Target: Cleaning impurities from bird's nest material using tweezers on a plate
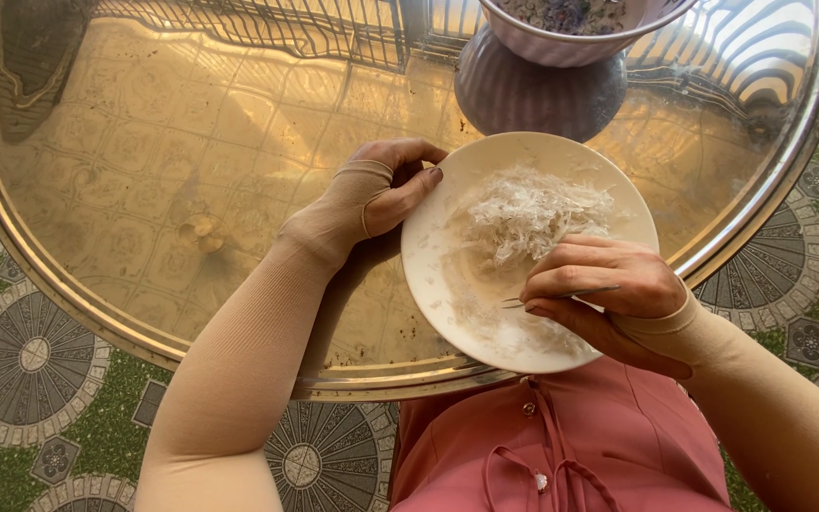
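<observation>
2 hands (386, 190) (609, 299), round glossy plate (428, 275)

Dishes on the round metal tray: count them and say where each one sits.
2. A white plate of shredded white material lies near the tray's front edge, between both hands. A lilac bowl sits at the far edge, cut off by the frame; others could lie beyond.

- No packages, labels, signs or screens are showing anywhere near the fingers in this view.
</observation>
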